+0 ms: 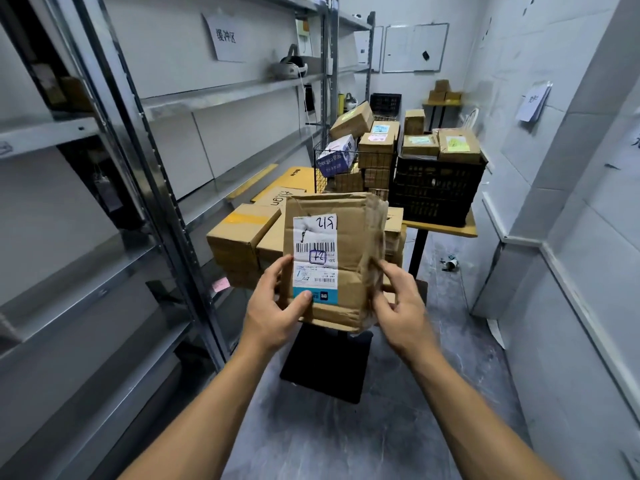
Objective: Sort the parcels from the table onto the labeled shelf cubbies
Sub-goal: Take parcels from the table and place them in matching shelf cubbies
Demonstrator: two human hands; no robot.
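Note:
I hold a worn brown cardboard parcel (349, 261) upright in front of me, its white shipping label with a barcode and handwritten marks facing me. My left hand (277, 306) grips its lower left edge, thumb pressed on the label's blue strip. My right hand (398, 299) holds the crumpled right side, fingers curled on the edge. Behind the parcel, several more cardboard parcels (242, 237) lie stacked on a table that is mostly hidden. The grey metal shelf unit (221, 95) runs along my left, with a paper sign (227, 38) on its back wall.
A wire basket of boxes (349, 161) and a black plastic crate (436, 188) topped with parcels stand on a yellow table (460, 230) further back. A headset (289, 67) lies on an upper shelf. The black table base (325, 365) sits on the grey floor ahead.

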